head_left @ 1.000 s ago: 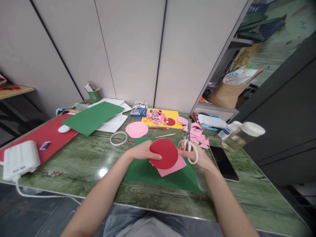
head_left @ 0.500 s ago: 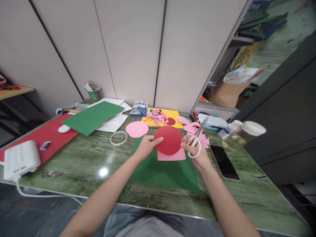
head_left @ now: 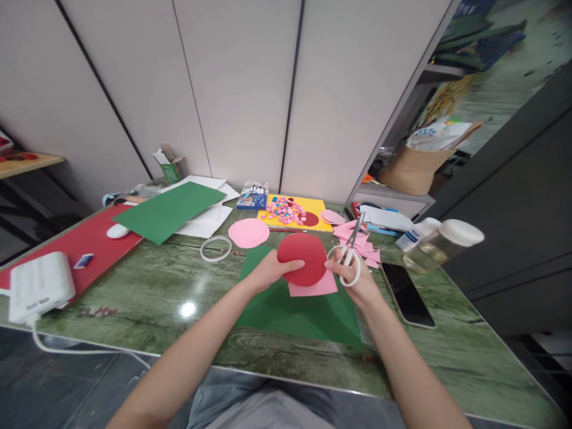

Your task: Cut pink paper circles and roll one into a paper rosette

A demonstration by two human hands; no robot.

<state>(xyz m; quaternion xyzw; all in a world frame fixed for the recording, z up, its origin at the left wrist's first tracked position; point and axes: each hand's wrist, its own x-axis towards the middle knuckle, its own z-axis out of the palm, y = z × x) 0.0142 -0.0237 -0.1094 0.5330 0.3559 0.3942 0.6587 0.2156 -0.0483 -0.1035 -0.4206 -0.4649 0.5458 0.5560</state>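
Note:
Between my hands, above the table, is a red paper circle (head_left: 308, 251) with a pink paper piece (head_left: 315, 288) showing below it. My left hand (head_left: 270, 273) grips the circle's left side, thumb lying across its front. With thumb and finger, my right hand (head_left: 355, 281) pinches the right edge. White-handled scissors (head_left: 353, 244) hang on the right hand's fingers, blades pointing up and away. Under both hands lies a green paper sheet (head_left: 295, 322). Whether the pink piece is held behind the circle or lies lower, I cannot tell.
Pink paper circles (head_left: 248, 233) and a white tape ring (head_left: 215, 249) lie left. Behind are a yellow sheet (head_left: 317, 205) with small pink pieces (head_left: 286, 210) and pink scraps (head_left: 369, 253). A phone (head_left: 407, 295) and a bottle (head_left: 442, 247) stand right; a power bank (head_left: 42, 287) sits far left.
The red circle has come slightly down and left and tilted a little. My left thumb reaches further across it. The scissors' blades have swung more upright.

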